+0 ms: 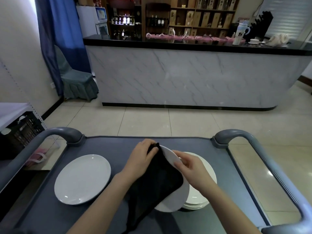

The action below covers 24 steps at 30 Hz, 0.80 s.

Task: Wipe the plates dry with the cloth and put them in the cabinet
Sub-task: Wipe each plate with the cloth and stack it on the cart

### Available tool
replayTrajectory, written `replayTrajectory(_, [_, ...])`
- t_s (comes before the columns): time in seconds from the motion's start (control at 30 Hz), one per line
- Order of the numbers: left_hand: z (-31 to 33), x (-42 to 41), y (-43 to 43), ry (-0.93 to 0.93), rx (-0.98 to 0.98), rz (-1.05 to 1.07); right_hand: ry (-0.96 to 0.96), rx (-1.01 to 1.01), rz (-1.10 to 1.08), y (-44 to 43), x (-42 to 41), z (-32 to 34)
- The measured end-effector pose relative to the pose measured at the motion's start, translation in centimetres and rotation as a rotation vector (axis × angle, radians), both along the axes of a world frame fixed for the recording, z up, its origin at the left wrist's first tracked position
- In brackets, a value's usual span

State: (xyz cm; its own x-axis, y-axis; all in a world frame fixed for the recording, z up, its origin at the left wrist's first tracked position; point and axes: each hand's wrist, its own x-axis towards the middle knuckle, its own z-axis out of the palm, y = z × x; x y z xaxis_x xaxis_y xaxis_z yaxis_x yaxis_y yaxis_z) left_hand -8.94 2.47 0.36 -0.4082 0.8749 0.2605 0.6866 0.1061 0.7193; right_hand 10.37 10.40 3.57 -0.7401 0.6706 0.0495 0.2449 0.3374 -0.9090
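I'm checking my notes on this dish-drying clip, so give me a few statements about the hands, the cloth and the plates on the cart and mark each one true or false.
1. The left hand presses a black cloth against the held plate. True.
2. The right hand is flat on the cart. False: it grips the held plate's rim.
3. A single plate lies on the cart to the left of the hands. True.
4. The held plate lies flat on the cart. False: it is tilted up, above a stack of plates.
5. The cloth is white. False: it is black.
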Motion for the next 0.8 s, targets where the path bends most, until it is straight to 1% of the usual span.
replayTrajectory(0.07, [0.6, -0.6, -0.8, -0.144, 0.048, 0.009, -0.089, 0.115, -0.001, 0.3, -0.5, 0.7])
replayTrajectory(0.17, [1.6, -1.2, -1.7, -0.258, 0.132, 0.025, -0.132, 0.175, -0.042, 0.8, -1.0, 1.2])
replayTrajectory(0.3, [3.0, -1.2, -1.9, -0.225, 0.173, -0.053, -0.168, 0.252, 0.027, 0.5, -2.1, 1.4])
replayTrajectory(0.37, [3.2, -1.1, -1.9, -0.178, 0.146, -0.101, -0.195, 0.351, 0.051, 0.3, -2.9, 1.5])
replayTrajectory(0.43, [3.0, -1.2, -2.0, -0.151, 0.120, -0.091, -0.162, 0.384, 0.026, 0.4, -3.2, 1.5])
replayTrajectory(0.5, [2.5, -1.1, -2.3, -0.155, 0.114, -0.021, -0.102, 0.362, -0.007, 0.8, -3.2, 1.6])
replayTrajectory(0.57, [2.2, -1.1, -2.4, -0.188, 0.115, 0.052, -0.048, 0.297, -0.030, 1.3, -3.1, 1.5])
replayTrajectory(0.67, [1.5, -1.1, -3.1, -0.256, 0.142, 0.176, 0.093, 0.119, -0.110, 1.7, -2.6, 1.3])
replayTrajectory(0.73, [0.8, -1.1, -3.6, -0.345, 0.164, 0.263, 0.217, -0.022, -0.208, 1.8, -2.0, 1.2])
replayTrajectory(0.8, [0.4, -0.7, -4.0, -0.430, 0.185, 0.301, 0.266, -0.100, -0.265, 1.6, -1.6, 0.9])
